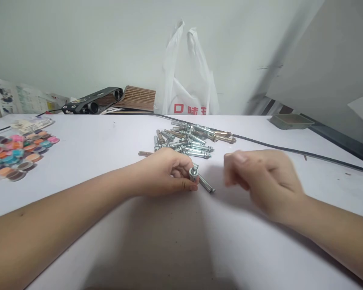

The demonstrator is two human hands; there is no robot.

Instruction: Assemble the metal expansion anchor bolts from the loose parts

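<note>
My left hand is closed round a silver expansion bolt, its nut end turned up toward me between thumb and fingers. Just right of that hand, a second silver expansion bolt lies slantwise on the white table. My right hand hovers to the right, slightly smeared by motion, with its fingers curled; what they hold, if anything, is hidden. Behind my left hand is a heap of expansion bolts, most of them silver and several brassy.
A black cable crosses the table behind the heap. Colourful round pieces sit at the left. At the back are a dark device, a bamboo mat, a white plastic bag and a greenish tray.
</note>
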